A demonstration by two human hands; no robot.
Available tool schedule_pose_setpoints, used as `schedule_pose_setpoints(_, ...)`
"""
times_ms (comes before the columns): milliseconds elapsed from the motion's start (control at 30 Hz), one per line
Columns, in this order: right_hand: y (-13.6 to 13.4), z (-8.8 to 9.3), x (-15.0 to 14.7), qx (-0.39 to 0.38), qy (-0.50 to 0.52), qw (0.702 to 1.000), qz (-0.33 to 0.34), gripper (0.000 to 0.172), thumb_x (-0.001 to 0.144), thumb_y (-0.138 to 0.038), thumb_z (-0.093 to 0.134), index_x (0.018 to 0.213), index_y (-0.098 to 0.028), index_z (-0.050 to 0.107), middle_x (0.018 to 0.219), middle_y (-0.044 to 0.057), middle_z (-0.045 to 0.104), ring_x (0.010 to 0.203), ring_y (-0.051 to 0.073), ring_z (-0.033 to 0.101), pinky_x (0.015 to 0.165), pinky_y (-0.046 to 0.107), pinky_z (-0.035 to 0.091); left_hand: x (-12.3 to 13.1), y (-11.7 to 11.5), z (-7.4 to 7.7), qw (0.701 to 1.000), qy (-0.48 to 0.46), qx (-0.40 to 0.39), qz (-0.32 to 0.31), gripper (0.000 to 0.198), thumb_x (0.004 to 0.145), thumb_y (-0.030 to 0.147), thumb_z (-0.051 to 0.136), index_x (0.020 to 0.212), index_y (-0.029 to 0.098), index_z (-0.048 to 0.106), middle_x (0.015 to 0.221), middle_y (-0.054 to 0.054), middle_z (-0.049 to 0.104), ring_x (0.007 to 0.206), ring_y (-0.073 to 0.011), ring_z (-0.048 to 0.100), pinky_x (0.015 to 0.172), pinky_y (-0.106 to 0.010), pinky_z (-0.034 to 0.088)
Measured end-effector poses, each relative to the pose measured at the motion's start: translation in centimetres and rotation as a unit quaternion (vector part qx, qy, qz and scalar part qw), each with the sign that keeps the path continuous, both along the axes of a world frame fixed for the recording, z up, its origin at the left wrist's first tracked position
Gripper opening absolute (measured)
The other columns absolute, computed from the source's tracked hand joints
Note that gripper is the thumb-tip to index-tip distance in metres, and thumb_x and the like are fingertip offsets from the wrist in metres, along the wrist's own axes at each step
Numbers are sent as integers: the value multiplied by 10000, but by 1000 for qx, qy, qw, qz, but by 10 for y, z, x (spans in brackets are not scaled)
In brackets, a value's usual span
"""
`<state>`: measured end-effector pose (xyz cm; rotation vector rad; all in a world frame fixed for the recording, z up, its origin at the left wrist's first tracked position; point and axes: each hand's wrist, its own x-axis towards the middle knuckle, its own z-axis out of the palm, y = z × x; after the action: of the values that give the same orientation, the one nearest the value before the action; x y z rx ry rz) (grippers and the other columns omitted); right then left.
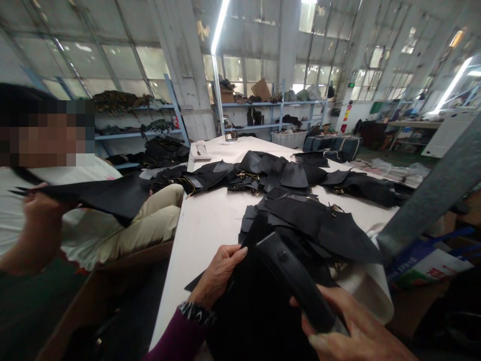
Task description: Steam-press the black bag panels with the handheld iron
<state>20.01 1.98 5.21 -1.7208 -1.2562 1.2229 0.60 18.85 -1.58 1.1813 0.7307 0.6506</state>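
Observation:
My left hand (pixel 221 271) pinches the edge of a large black cloth piece (pixel 248 316) that hangs over the near end of the white table (pixel 203 225). Wrapped round a black handheld tool (pixel 293 281) is my right hand (pixel 349 321), at the lower right. The tool's flat, lighter tip points up and left, over the black cloth and to the right of my left hand. Stacked black fabric pieces (pixel 300 215) lie just beyond both hands. Gold-coloured metal fittings (pixel 246 175) show among the pieces farther back.
At the left a seated person (pixel 86 235) holds a black fabric piece (pixel 101 193) beside the table. A slanted metal post (pixel 432 205) stands at the right, near printed bags (pixel 432 265). Blue shelves (pixel 263 104) with cloth and boxes line the back wall.

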Motion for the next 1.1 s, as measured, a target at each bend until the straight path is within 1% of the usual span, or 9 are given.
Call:
schedule_pose_setpoints(133,19,-14,-6,6,84,994,71,405,737,-324,612,1110,-182,548,686,-26,575,519,121,538,484,229,438,-2,-13,7,997,-56,-48,-34,289,767,403,648,819,123,697,633,-21,647,552,-122,564,569,-230,424)
schedule_pose_setpoints(233,28,-17,-7,21,140,986,84,365,803,-359,584,1100,-159,513,556,-69,518,381,77,448,382,191,379,-3,-13,3,992,-83,-91,-12,249,742,355,688,743,106,696,619,-27,662,531,-103,577,566,-210,444)
schedule_pose_setpoints(400,25,-1,0,60,103,991,62,355,826,-378,590,1082,-151,495,519,-67,517,393,89,468,387,190,371,-6,0,-10,982,-89,-161,49,161,692,235,728,655,88,674,603,-49,681,538,-112,619,554,-194,482)
schedule_pose_setpoints(533,5,8,12,58,85,994,22,388,790,-451,617,1059,-183,541,555,-47,512,391,107,467,375,218,370,-10,5,-11,975,-79,-192,84,124,752,161,624,713,66,692,648,-95,711,599,-166,664,627,-261,539)
schedule_pose_setpoints(667,-21,15,20,36,102,994,-33,401,740,-440,662,1041,-190,574,553,-43,484,401,110,436,372,221,337,-17,7,1,974,-74,-189,101,154,796,131,560,815,62,696,727,-102,735,636,-178,682,669,-289,559)
schedule_pose_setpoints(800,-43,16,28,36,111,991,-70,418,749,-438,648,1044,-166,533,560,-54,456,421,93,397,385,207,314,-28,20,19,984,-52,-124,116,119,785,121,592,835,81,692,714,-75,735,589,-161,671,610,-269,560)
schedule_pose_setpoints(900,-58,11,38,44,119,989,-78,404,775,-447,621,1026,-162,484,568,-61,457,427,80,379,389,194,303,-35,30,30,988,-8,-62,140,101,786,129,598,817,88,684,672,-64,723,558,-149,658,571,-253,554)
schedule_pose_setpoints(967,-69,5,45,43,127,988,-77,400,778,-453,619,1003,-157,471,569,-61,463,429,77,379,395,195,312,-38,32,37,988,16,-44,146,91,786,129,594,808,98,676,661,-60,716,557,-150,656,561,-253,550)
schedule_pose_setpoints(1100,-89,-5,56,48,150,985,-69,397,789,-438,617,1041,-175,460,573,-69,460,407,79,380,393,208,319,-39,25,59,988,59,12,146,95,800,129,569,782,98,657,631,-40,691,545,-127,626,542,-231,522)
